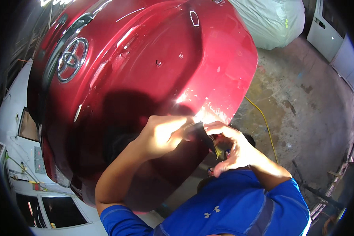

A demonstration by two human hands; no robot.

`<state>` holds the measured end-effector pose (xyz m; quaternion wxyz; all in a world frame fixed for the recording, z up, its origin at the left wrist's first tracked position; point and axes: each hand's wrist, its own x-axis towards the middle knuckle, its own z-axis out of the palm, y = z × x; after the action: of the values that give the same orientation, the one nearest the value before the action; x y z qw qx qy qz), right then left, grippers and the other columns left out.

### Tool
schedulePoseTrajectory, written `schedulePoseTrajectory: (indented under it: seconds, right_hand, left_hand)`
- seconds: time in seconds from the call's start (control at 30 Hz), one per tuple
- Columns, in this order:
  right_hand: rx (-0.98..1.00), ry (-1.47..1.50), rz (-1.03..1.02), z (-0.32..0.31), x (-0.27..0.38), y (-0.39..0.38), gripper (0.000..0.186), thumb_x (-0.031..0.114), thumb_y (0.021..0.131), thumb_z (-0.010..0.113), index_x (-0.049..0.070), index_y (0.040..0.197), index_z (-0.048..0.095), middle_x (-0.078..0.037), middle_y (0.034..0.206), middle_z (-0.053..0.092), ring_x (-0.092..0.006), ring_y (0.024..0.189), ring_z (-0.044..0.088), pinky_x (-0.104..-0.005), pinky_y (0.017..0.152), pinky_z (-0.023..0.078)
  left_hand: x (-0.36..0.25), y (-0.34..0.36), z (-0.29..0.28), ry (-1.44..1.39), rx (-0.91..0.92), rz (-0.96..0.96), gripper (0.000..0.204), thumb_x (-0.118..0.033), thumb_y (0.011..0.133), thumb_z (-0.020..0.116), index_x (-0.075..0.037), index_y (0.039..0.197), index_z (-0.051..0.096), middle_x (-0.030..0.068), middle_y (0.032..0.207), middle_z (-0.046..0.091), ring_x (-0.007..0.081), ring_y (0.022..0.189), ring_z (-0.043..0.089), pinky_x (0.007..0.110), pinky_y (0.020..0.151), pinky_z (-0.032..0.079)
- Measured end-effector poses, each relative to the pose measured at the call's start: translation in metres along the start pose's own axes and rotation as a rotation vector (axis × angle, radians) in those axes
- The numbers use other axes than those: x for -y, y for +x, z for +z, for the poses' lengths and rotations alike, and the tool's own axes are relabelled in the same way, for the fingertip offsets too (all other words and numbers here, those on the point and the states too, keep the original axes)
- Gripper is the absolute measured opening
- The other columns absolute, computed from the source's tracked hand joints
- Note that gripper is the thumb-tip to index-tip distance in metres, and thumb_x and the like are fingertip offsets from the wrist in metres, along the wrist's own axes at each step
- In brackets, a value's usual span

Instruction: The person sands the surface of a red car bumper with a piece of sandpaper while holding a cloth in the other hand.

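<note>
1 dk strip [206, 140] tight in L fingers [175, 122], R fingers [227, 131] apart, prob. against it.

Lit hard at fingers [224, 129]; blown out on red bodywork [145, 74] just beyond; shadowed to their left; warped, black-rimmed farthest out.

One left hand [161, 135] and one right hand [240, 147], one dark strip [205, 137] between them; one red car [153, 47] towards eleven; one chrome emblem [70, 59] at ten; one yellow cable [265, 121] at three; perhaps two white door panels [325, 34] at two o'clock
</note>
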<state>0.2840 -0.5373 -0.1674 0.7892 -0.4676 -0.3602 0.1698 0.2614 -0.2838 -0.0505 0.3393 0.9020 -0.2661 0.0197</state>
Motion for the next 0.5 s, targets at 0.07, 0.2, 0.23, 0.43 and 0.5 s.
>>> schedulePoseTrajectory:
  seconds: [0.07, 0.2, 0.23, 0.43, 0.5]
  right_hand:
    - [-0.187, 0.009, 0.050, 0.013, -0.010, -0.008, 0.043, 0.016, 0.094, 0.088, 0.001, 0.129, 0.069, -0.012, 0.120, 0.072, -0.0187, 0.101, 0.072, -0.0339, 0.081, 0.059]
    - [-0.449, 0.038, 0.127, 0.016, -0.008, 0.002, 0.018, 0.008, 0.100, 0.079, -0.001, 0.115, 0.075, -0.005, 0.088, 0.076, -0.0097, 0.077, 0.068, -0.0275, 0.072, 0.056]
    - [-0.439, 0.052, 0.096, 0.016, -0.006, 0.004, 0.020, 0.006, 0.100, 0.078, -0.001, 0.119, 0.073, -0.006, 0.095, 0.077, -0.0117, 0.085, 0.071, -0.0293, 0.079, 0.058]
    - [-0.204, 0.365, -0.297, 0.057, -0.008, 0.028, 0.099, 0.021, 0.095, 0.087, 0.003, 0.169, 0.024, -0.016, 0.164, 0.043, -0.0256, 0.151, 0.043, -0.0463, 0.124, 0.036]
    - [-0.230, 0.229, -0.258, 0.074, -0.023, 0.020, 0.101, 0.031, 0.097, 0.083, 0.005, 0.171, 0.019, -0.017, 0.165, 0.043, -0.0275, 0.148, 0.048, -0.0465, 0.119, 0.042]
  left_hand:
    - [-0.002, -0.005, 0.006, -0.280, -0.045, -0.217, 0.030, 0.005, 0.098, 0.071, 0.004, 0.127, 0.073, 0.0126, 0.096, 0.081, 0.0173, 0.080, 0.080, 0.030, 0.068, 0.064]
    - [-0.012, -0.001, -0.011, -0.144, 0.159, -0.217, 0.011, -0.002, 0.102, 0.071, 0.007, 0.107, 0.070, 0.0102, 0.085, 0.076, 0.0119, 0.073, 0.073, 0.029, 0.064, 0.062]
    - [-0.013, 0.000, -0.013, -0.076, 0.200, -0.189, 0.012, -0.004, 0.102, 0.072, 0.007, 0.104, 0.069, 0.0103, 0.084, 0.075, 0.0122, 0.072, 0.073, 0.029, 0.065, 0.063]
    - [-0.023, 0.004, 0.002, -0.800, -0.046, -0.430, 0.027, -0.021, 0.109, 0.069, 0.006, 0.106, 0.072, 0.0104, 0.096, 0.077, 0.0156, 0.085, 0.075, 0.034, 0.072, 0.065]
    - [-0.012, -0.004, 0.019, -1.007, -0.107, -0.411, 0.025, -0.019, 0.110, 0.068, 0.005, 0.115, 0.074, 0.0102, 0.101, 0.078, 0.0147, 0.088, 0.075, 0.032, 0.071, 0.065]
